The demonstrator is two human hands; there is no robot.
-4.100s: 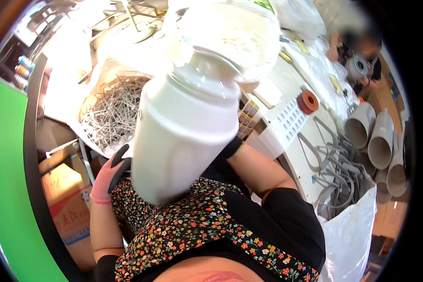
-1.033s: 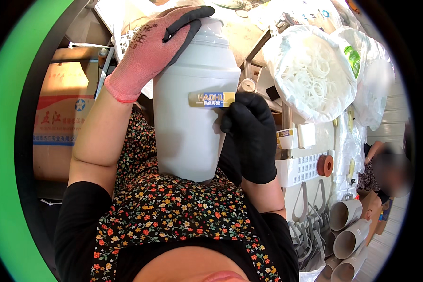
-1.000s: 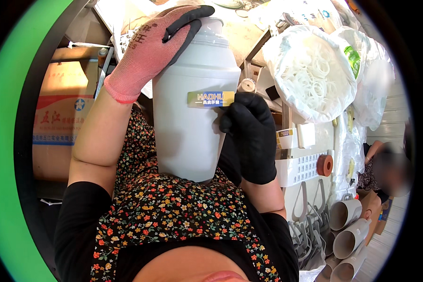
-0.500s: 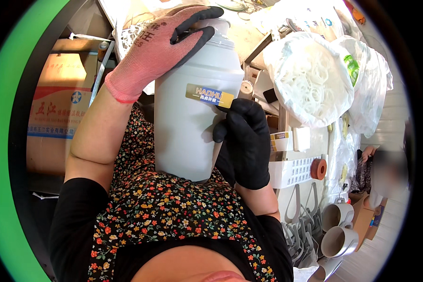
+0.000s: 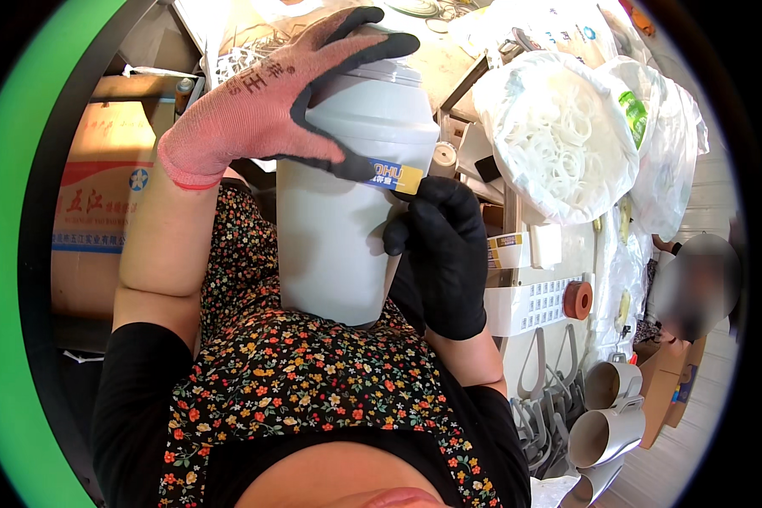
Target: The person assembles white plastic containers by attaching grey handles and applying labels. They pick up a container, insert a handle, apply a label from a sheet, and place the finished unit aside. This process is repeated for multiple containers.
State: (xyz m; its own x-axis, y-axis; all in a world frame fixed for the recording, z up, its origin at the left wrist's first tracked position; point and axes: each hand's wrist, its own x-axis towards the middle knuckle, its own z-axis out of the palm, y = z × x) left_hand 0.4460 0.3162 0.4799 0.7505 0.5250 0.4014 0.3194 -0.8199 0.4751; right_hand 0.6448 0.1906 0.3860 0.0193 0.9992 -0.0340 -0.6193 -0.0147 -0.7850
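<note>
A pale grey plastic jug-like container [image 5: 334, 245] stands tilted against my apron, its narrower top away from me. On its upper side lies a small blue and gold label [image 5: 405, 178]. My left hand [image 5: 267, 110], in a pink glove with black palm, spreads over the container's top. Its fingers are stretched out and its thumb lies on the label's left part, hiding it. In a black glove, my right hand [image 5: 444, 267] pinches the label's right end, close against the container's side. Whether the label is fully stuck down cannot be seen.
On the right are a bag of white rings [image 5: 554, 135], a white perforated basket [image 5: 516, 309], a brown tape roll [image 5: 577, 300], grey handles [image 5: 538, 423] and grey jugs [image 5: 597, 436]. A person [image 5: 694, 288] is beyond. A cardboard box [image 5: 102, 203] stands left.
My left hand has turned and its thumb has come down from the container's top onto the label's left part. My right hand stays at the label's right end.
</note>
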